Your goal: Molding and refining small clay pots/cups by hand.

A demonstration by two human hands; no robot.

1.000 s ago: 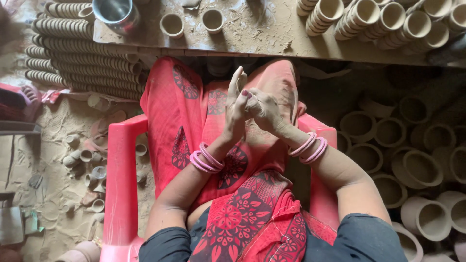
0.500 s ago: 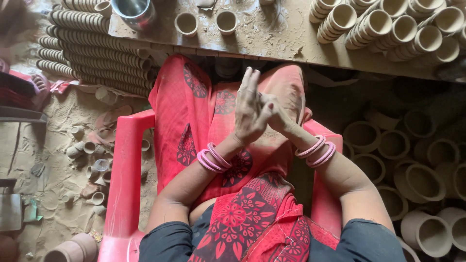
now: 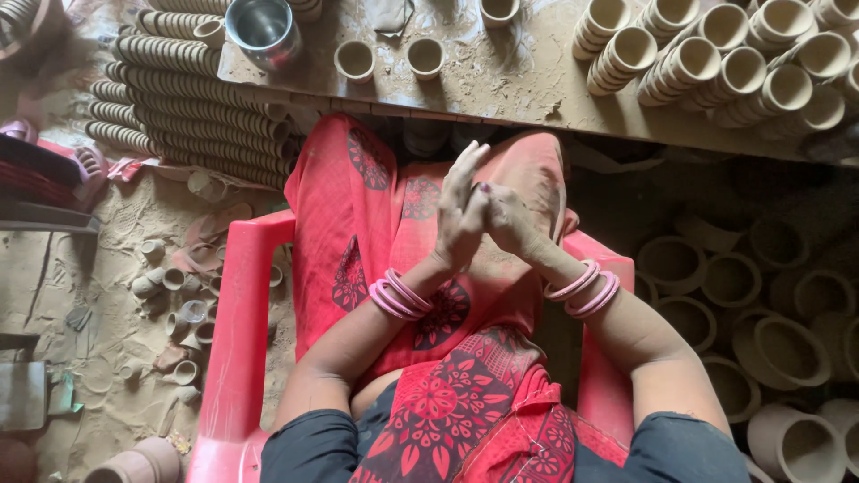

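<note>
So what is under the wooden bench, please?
Under the bench the red cloth over the knees and some dim clay cups show. Deeper in is shadow, covered by the board.

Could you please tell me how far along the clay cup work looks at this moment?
Done: stacked rows of clay cups lie on the workbench, with more stacks on the floor and two single cups standing apart. In hand: the left hand and right hand are pressed together over the lap; whether clay sits between them is hidden. Left: loose small cups lie scattered unstacked on the sandy floor.
</note>
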